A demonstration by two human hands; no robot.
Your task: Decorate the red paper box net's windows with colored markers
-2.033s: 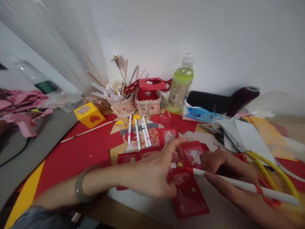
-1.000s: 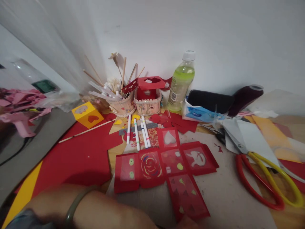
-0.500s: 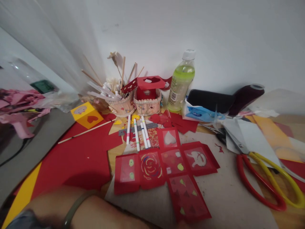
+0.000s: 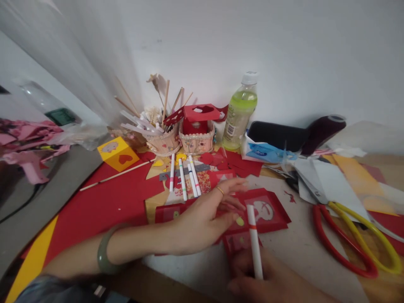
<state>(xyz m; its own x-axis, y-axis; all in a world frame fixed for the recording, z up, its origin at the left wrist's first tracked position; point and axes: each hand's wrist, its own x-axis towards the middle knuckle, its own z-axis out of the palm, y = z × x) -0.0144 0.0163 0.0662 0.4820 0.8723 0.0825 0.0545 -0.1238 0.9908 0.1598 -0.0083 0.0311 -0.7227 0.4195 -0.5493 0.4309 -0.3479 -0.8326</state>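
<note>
Stretched over the red paper cut-out point(image 4: 277, 214), my left hand point(image 4: 202, 216) has its fingers apart and holds nothing. A green bangle point(image 4: 105, 252) circles that wrist. My right hand point(image 4: 268, 273) is closed round a white marker pen point(image 4: 255, 242) with a red band, at the lower middle. The pen stands nearly upright in front of the cut-out. Its lower end is hidden in my fingers. The cut-out is a flat, cross-shaped box net with clear windows and pasted shapes; my left hand and forearm cover much of its left side.
Several white marker pens point(image 4: 182, 179) lie behind my left hand. Big scissors point(image 4: 344, 235) with red and yellow handles rest at right. Decorated pots point(image 4: 197, 143), a green drink bottle point(image 4: 240, 111) and a tissue pack point(image 4: 268, 152) stand along the wall. A yellow paper box point(image 4: 118, 153) sits at left.
My left hand has come up over the red cut-out from below the frame. My right hand has entered at the bottom, holding the white marker pen. The camera has shifted slightly.
</note>
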